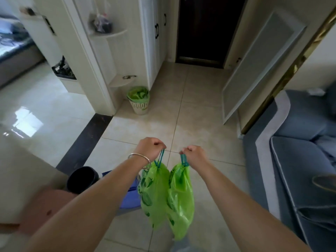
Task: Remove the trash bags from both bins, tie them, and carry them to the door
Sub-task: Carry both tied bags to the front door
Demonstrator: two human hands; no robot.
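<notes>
Two green trash bags hang side by side in front of me, both drawn closed at the top with teal drawstrings. My left hand (150,149) is closed around the strings of the left bag (154,195). My right hand (195,155) grips the gathered neck of the right bag (180,202). A dark door (205,30) stands at the far end of the tiled hallway. A white bin (139,100) lined with green plastic stands by the wall on the left. A dark bin (82,179) with no liner visible sits near my left forearm.
A blue-grey sofa (300,160) lines the right side. A white framed panel (254,70) leans against the right wall. White cabinets (154,39) and corner shelves (116,51) flank the hallway's left. A blue object (130,195) lies behind the bags.
</notes>
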